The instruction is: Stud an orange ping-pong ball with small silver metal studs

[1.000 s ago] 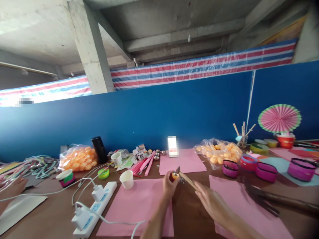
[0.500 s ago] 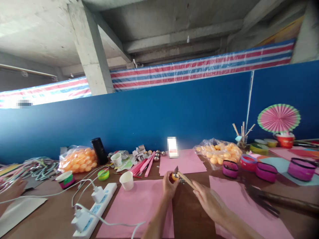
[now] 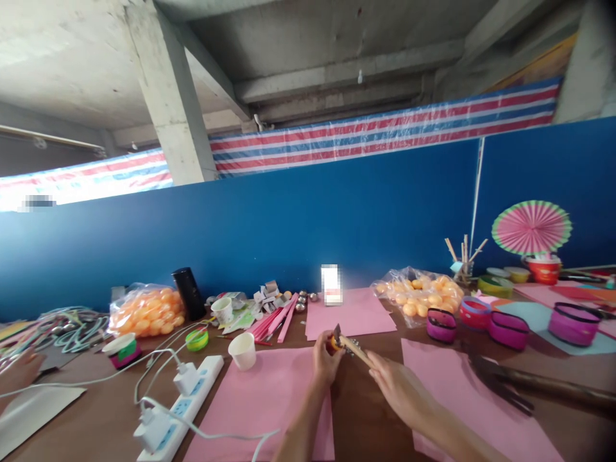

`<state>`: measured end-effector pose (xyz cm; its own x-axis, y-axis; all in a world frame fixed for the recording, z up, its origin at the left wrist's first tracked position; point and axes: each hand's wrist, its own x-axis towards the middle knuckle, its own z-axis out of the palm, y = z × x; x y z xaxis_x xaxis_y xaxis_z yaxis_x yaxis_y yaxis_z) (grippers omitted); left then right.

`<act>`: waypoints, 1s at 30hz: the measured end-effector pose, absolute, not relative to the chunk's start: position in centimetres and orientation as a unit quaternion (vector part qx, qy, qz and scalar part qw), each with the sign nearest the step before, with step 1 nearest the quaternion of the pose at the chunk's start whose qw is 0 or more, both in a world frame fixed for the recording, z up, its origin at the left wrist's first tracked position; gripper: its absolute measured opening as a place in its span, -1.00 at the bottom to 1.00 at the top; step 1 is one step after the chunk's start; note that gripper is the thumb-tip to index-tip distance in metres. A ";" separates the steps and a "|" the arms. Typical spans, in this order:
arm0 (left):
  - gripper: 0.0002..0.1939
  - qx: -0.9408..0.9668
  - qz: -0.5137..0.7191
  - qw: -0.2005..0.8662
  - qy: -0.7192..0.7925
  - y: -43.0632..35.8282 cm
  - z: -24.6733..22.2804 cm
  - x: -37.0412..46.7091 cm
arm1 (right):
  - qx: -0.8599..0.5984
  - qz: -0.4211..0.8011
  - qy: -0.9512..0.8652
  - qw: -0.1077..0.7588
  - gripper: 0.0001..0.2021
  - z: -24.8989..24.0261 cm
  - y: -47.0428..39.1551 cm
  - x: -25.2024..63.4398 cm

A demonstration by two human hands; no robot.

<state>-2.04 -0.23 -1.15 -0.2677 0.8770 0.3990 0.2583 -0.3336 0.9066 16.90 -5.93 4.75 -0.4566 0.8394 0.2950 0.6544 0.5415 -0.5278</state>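
Observation:
In the middle of the head view, my left hand [image 3: 327, 360] curls around an orange ball [image 3: 332, 344], mostly hidden by the fingers. My right hand [image 3: 392, 376] grips the wooden handle of a small hammer [image 3: 356, 351]. Its dark, pointed head lies against or just over the ball; contact is hard to make out. Several small shiny metal pieces [image 3: 353, 343] lie on the table just behind the handle. Both hands are over the brown table between two pink sheets.
A large claw hammer [image 3: 543, 383] lies on the right pink sheet [image 3: 457, 391]. A power strip [image 3: 190, 407] with white cables, a paper cup [image 3: 242, 351] and bagged orange balls [image 3: 149, 312] are at left. Magenta containers [image 3: 509, 330] stand right. Another person's hand [image 3: 22, 372] shows far left.
The small hammer's head has shifted slightly at the ball, and less of the ball shows now. The whole view has drifted a little; both hands keep their grip.

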 end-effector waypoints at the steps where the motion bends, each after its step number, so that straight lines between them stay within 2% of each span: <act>1: -0.65 0.550 0.605 0.260 0.514 -0.2 -1.1 -2.1 | -0.449 0.176 -0.832 0.274 -0.66 4.9 -5.9 16.9; 6: -0.58 0.549 0.606 0.263 0.512 -0.2 -1.1 -2.1 | -0.453 0.185 -0.819 0.301 -0.65 5.2 -5.8 16.8; 11: -0.66 0.550 0.605 0.251 0.518 -0.2 -1.2 -2.2 | -0.457 0.174 -0.823 0.289 -0.64 4.5 -5.6 16.7; 19: -0.64 0.545 0.610 0.259 0.513 -0.3 -1.0 -2.1 | -0.454 0.174 -0.824 0.291 -0.69 4.9 -5.6 16.8; 30: -0.64 0.556 0.582 0.249 0.538 -0.3 -0.9 -2.1 | -0.461 0.165 -0.825 0.281 -0.63 3.9 -5.4 16.7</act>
<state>-2.15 -0.28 -0.92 -0.2574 0.8886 0.3795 0.3092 -0.2963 0.9036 16.74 -5.43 3.92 -0.4161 0.8540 0.3122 0.6684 0.5201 -0.5318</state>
